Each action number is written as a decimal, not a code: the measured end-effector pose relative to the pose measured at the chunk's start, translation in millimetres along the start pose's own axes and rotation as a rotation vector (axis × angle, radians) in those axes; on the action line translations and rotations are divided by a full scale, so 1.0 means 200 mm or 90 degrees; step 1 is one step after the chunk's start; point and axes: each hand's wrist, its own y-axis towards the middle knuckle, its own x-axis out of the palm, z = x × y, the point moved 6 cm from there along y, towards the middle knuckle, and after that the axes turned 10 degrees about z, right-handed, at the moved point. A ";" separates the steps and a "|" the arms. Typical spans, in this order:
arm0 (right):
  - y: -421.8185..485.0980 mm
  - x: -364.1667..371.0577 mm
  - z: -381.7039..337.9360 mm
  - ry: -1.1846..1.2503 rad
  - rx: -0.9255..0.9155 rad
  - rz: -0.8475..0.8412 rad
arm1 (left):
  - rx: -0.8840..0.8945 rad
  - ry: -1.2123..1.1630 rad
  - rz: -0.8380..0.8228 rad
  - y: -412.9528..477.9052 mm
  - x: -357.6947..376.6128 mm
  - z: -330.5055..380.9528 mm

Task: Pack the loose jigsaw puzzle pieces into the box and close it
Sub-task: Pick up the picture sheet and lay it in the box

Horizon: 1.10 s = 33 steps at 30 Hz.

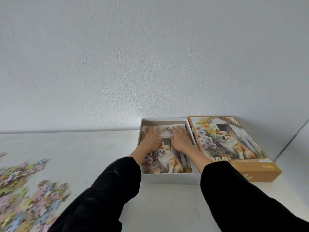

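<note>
Head view, from the left edge: loose jigsaw puzzle pieces (25,190) lie scattered in a pastel heap on the pale surface (100,148), well apart from the box and blurred in places. Next comes the left arm in a black sleeve (107,190), stretched forward and angled rightward, with the wrist bare. The left hand (150,139) lies palm down inside the white box (170,179), its fingers straight and slightly spread, flat on a printed sheet (168,161) that shows a dog beside flowers; it grips nothing. The box stands open against the white wall (150,56), and the sheet covers most of its floor. Just to the right, the right hand (181,139) lies on the same sheet in the same way, palm down with its fingers extended toward the wall, holding nothing. The two hands rest side by side near the far end of the box, with a small gap between them. The right arm, also in a black sleeve (234,190), reaches in over the box's right front corner. Furthest right, the lid (234,144) lies picture side up on the surface, just beside the box, with tan sides and the same dog picture.
</note>
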 end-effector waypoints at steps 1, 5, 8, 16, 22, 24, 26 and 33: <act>0.01 0.02 0.01 0.002 0.005 -0.006 | -0.004 0.001 0.002 0.00 0.00 0.00; 0.03 0.04 0.03 -0.009 -0.002 -0.028 | -0.002 0.007 0.009 0.02 0.01 -0.01; 0.03 0.03 0.04 -0.010 -0.017 -0.004 | 0.002 0.019 0.009 0.02 0.01 -0.02; 0.00 0.00 0.03 -0.062 -0.024 0.083 | 0.009 -0.012 -0.016 0.02 0.00 -0.02; 0.01 0.02 0.04 -0.028 -0.018 0.032 | -0.005 -0.009 -0.037 0.01 0.02 -0.02; 0.01 0.01 0.03 -0.028 -0.024 0.032 | -0.009 -0.025 -0.023 0.01 0.01 -0.02; 0.00 0.00 0.03 -0.025 -0.026 0.036 | -0.012 -0.051 0.008 0.01 -0.02 -0.02; -0.01 -0.05 0.01 -0.025 -0.051 0.091 | 0.012 -0.050 0.065 -0.02 -0.05 0.00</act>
